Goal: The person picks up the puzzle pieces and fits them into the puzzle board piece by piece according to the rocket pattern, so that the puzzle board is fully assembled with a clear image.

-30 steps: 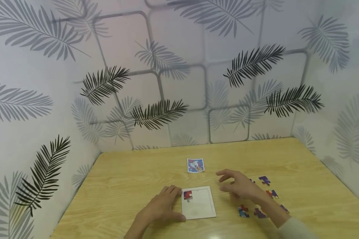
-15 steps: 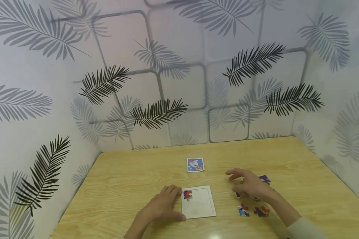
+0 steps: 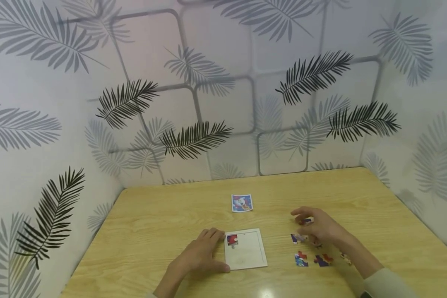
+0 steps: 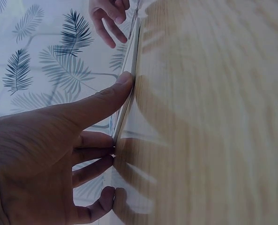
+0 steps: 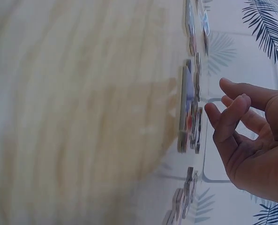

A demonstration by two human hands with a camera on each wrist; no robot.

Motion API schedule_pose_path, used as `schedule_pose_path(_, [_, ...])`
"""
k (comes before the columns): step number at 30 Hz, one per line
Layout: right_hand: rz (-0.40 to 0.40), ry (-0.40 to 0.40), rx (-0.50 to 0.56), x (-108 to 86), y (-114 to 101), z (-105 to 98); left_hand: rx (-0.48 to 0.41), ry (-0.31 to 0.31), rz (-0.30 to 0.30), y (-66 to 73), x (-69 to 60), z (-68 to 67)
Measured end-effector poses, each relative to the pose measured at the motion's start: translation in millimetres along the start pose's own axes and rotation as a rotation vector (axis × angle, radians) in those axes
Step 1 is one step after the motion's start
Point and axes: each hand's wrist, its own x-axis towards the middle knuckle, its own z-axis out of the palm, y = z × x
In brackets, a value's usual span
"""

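Observation:
A white square puzzle board [image 3: 249,253] lies flat on the table with a red jigsaw piece [image 3: 232,240] in its upper left corner. Along the board's left edge rests my left hand [image 3: 201,254]; the left wrist view shows its thumb and fingers touching that edge, spread apart. Over the loose jigsaw pieces to the right, my right hand [image 3: 325,227] hovers with fingers loosely bent. The right wrist view shows a gap between its fingers [image 5: 214,115] and the pieces [image 5: 184,112], and nothing held. Part of the pile is hidden beneath this hand.
Behind the board lies a small picture card [image 3: 242,203] with a cartoon figure on blue. Nearer the front are a blue-and-red piece [image 3: 301,259] and a purple-and-red piece [image 3: 323,260]. The wooden table [image 3: 164,223] meets a leaf-patterned wall at the back.
My right hand has moved away from the board, to the right over the loose pieces, uncovering some and covering others. The left hand has stayed at the board's edge.

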Motion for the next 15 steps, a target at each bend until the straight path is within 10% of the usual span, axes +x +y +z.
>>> schedule_pose_path(15, [0.024, 0.058, -0.049, -6.3, 5.5, -10.1, 0.004, 0.003, 0.001, -1.0, -0.8, 3.1])
